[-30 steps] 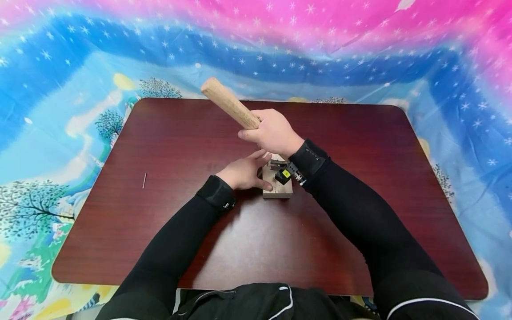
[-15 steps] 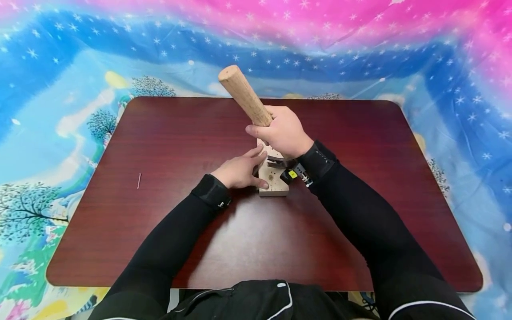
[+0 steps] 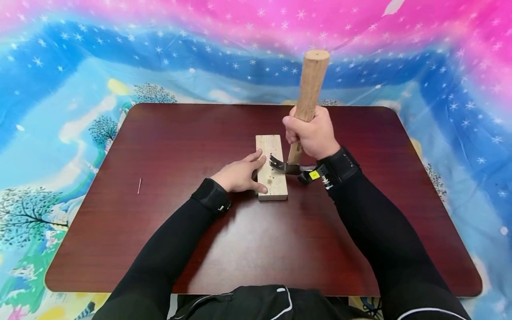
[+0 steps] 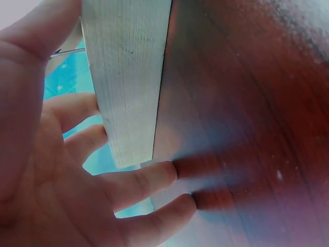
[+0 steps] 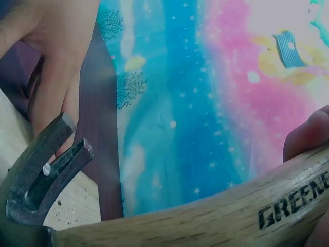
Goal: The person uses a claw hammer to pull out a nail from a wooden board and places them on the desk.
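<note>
My right hand [image 3: 316, 133] grips the wooden handle [image 3: 311, 84] of a claw hammer, which stands nearly upright. Its dark claw [image 3: 278, 164] reaches over a pale wooden block [image 3: 272, 184] lying on the table. The right wrist view shows a small nail head [image 5: 47, 169] between the two prongs of the claw [image 5: 56, 154]. My left hand [image 3: 239, 175] lies against the block's left side, thumb and forefinger touching it with the fingers spread. In the left wrist view two fingertips of that hand [image 4: 87, 154] extend beyond the block [image 4: 126, 77], close to the table top.
A loose thin nail [image 3: 139, 186] lies on the left part of the dark red table [image 3: 192, 142]. Behind the table and along its sides hangs a patterned blue and pink cloth [image 3: 208, 53].
The hammer handle has swung from leaning left to nearly upright, and my right hand has moved right, uncovering more of the block. My left hand has stayed at the block's left side.
</note>
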